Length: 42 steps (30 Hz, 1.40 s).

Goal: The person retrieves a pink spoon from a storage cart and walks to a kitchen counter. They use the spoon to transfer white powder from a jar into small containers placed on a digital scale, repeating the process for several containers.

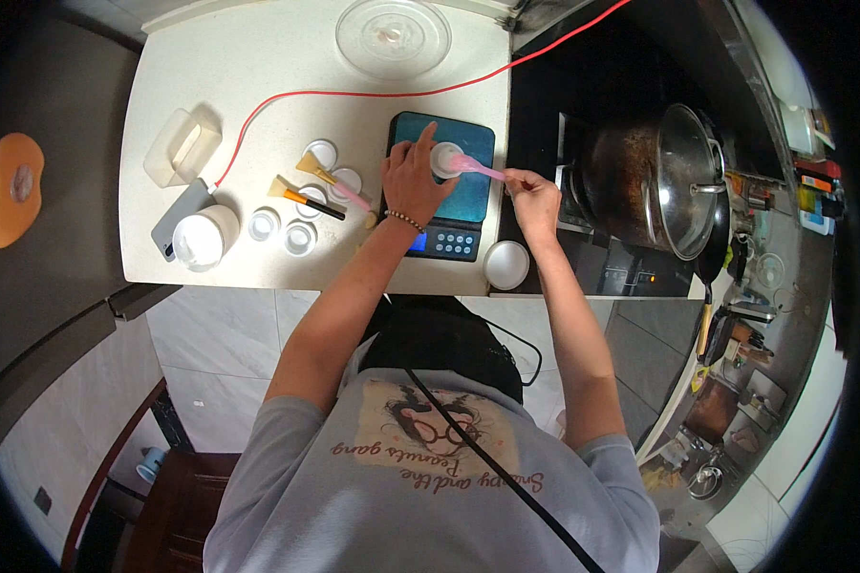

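On a digital kitchen scale [476,211] with a blue-green platform stands a small white jar [442,159]. My left hand [414,183] steadies the jar from its left side, index finger pointing away from me. Pinched in my right hand [534,200] is the handle of a pink spatula [484,168], whose tip is at the jar's mouth. A round white lid [507,265] lies by the scale's lower right corner. Left of the scale are two brushes, one with a pink handle [350,195] and one with a black handle [322,208], resting over several small white lids.
A white tub [206,238], a grey phone [179,215] and a clear plastic container [180,149] stand at the left. A red cable [358,93] crosses the counter below a clear round lid [393,37]. On the black cooktop at the right is a large lidded pot [623,186].
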Each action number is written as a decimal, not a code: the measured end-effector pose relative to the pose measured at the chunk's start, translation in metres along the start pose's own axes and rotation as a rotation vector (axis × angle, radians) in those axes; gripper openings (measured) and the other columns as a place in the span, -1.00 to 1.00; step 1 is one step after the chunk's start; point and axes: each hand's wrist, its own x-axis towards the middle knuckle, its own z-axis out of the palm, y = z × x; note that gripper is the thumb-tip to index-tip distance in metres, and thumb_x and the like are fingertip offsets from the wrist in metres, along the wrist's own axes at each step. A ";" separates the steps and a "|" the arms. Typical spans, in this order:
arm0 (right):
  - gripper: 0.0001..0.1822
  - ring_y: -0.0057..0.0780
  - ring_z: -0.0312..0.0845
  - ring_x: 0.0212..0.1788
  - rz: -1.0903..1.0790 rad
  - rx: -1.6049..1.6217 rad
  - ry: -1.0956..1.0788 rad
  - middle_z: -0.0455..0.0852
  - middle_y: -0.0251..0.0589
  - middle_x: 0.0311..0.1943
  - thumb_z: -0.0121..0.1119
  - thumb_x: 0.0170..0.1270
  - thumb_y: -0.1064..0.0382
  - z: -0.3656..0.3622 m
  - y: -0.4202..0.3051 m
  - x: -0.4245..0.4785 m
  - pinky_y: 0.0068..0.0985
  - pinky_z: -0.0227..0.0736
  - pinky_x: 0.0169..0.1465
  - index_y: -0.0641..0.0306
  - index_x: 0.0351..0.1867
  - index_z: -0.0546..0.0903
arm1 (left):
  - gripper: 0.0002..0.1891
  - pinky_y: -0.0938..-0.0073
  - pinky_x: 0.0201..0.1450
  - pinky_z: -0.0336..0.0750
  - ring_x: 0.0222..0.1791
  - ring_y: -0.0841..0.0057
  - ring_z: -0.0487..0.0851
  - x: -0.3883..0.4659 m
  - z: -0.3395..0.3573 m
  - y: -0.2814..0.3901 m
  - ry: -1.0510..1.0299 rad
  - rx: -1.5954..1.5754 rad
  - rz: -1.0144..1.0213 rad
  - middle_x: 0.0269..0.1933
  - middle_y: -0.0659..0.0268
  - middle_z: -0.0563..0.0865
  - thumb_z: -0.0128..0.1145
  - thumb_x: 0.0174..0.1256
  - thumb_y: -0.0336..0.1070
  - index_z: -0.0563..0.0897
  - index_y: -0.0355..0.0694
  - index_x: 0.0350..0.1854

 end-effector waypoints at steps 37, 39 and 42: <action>-0.73 -0.51 0.65 -0.25 0.087 1.062 0.324 0.73 -0.03 -0.23 0.21 0.22 0.48 -0.066 -0.068 -0.105 -0.66 0.54 -0.21 0.47 -0.04 0.62 | -0.88 0.44 -0.34 0.38 -0.44 0.42 0.48 -0.045 -0.147 -0.035 0.162 -0.443 0.076 -0.50 0.27 0.54 0.21 0.14 -0.50 0.53 -0.29 -0.51; -0.73 -0.53 0.64 -0.26 0.082 1.061 0.333 0.73 -0.04 -0.23 0.21 0.22 0.47 -0.065 -0.073 -0.109 -0.67 0.54 -0.20 0.47 -0.04 0.62 | -0.88 0.43 -0.33 0.38 -0.44 0.42 0.49 -0.045 -0.152 -0.036 0.155 -0.422 0.083 -0.50 0.27 0.55 0.21 0.14 -0.50 0.53 -0.29 -0.51; -0.74 -0.54 0.64 -0.27 0.067 1.077 0.348 0.74 -0.06 -0.24 0.21 0.23 0.46 -0.063 -0.075 -0.113 -0.67 0.53 -0.21 0.46 -0.04 0.62 | -0.88 0.42 -0.32 0.38 -0.43 0.41 0.49 -0.044 -0.158 -0.038 0.138 -0.407 0.100 -0.50 0.26 0.55 0.22 0.14 -0.48 0.54 -0.29 -0.51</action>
